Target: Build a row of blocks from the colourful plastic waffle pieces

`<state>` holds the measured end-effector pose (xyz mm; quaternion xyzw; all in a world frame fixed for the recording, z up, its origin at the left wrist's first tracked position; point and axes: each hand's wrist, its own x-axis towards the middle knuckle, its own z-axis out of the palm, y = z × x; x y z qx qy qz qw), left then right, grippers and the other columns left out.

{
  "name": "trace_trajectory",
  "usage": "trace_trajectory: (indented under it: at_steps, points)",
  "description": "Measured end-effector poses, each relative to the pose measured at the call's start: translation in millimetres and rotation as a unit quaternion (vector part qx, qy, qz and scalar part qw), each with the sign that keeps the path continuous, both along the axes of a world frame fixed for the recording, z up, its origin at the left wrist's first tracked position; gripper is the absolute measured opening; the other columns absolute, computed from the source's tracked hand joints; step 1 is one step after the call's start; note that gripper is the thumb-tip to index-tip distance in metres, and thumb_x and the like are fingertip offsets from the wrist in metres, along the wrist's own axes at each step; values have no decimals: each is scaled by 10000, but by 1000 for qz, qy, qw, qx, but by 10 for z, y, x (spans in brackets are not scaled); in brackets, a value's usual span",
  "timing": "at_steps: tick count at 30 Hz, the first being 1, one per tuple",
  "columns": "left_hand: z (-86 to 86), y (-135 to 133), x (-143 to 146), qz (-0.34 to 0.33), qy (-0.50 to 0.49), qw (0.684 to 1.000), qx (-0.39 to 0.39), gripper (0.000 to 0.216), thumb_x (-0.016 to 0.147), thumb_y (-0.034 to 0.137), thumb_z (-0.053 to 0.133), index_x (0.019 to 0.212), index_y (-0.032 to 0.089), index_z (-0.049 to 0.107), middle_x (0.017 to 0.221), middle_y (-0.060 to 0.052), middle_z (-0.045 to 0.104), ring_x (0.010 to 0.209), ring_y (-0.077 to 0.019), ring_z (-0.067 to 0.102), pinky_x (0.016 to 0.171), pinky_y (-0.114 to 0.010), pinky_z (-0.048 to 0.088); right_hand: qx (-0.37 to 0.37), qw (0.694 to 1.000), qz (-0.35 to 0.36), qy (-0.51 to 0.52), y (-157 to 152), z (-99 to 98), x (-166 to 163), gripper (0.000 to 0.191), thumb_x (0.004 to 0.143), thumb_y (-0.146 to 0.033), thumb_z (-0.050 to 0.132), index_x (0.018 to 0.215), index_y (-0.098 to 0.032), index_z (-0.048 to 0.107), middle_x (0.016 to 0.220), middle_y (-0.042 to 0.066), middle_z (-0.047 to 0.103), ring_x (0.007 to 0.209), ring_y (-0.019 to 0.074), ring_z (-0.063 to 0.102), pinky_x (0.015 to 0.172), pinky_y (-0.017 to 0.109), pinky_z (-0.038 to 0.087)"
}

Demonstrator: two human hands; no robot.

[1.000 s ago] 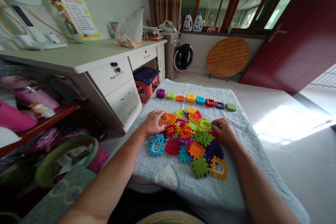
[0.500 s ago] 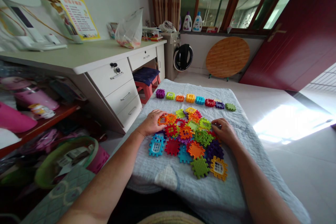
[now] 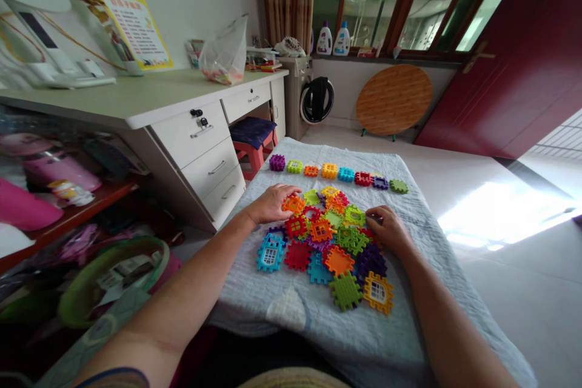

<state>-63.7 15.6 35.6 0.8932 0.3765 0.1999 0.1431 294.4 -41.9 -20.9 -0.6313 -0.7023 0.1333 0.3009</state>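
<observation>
In the head view, the left hand (image 3: 273,203) reaches in at the far left of a loose pile of notched plastic tiles (image 3: 322,230), its fingers slightly bent and a little spread beside an orange tile (image 3: 293,204); the fingertips meet that tile's left edge, but whether they grip it cannot be told. The right hand (image 3: 390,227) rests at the pile's right edge, fingers curled, near a green tile (image 3: 354,215) with an opening in it; its palm is turned from view, and a dark bit at the fingertips is too small to name, so whether it holds anything cannot be told. The pile lies between the hands on a pale blue cloth (image 3: 391,339), many pieces half covered by others; the dark purple tiles (image 3: 370,260) show only in part. A blue tile (image 3: 270,252) and a yellow tile (image 3: 378,293), each with a white lattice insert, lie more exposed at the near side. Beyond, a row of small blocks (image 3: 329,170) crosses the cloth, their details hard to read. Contents of the clear bag (image 3: 225,54) on the desk (image 3: 154,97) are indistinct; the lamp (image 3: 39,30) is blurred and cut off, as is the red door (image 3: 491,85) by the frame.
</observation>
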Motion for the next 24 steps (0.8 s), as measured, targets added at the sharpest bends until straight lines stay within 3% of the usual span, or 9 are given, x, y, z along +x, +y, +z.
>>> trace_trajectory:
  at_steps: [15,24]
  points:
    - [-72,134,51,-29,75,995,-57,607,656,145,623,1256,211,552,1239,-80,611,1170,-233,525,1019,-352,395,-2,1000,-1,-6,3,-3,-4,231,785,-308,546,919,-186,689,941,76,626,845,205,608,804,352,477]
    - [-25,316,65,-87,43,990,-103,664,578,96,656,1215,269,584,1241,-80,626,1146,-238,573,999,-394,429,3,1000,0,-2,-9,11,-9,212,781,-291,555,910,-194,692,939,71,629,845,203,608,803,352,475]
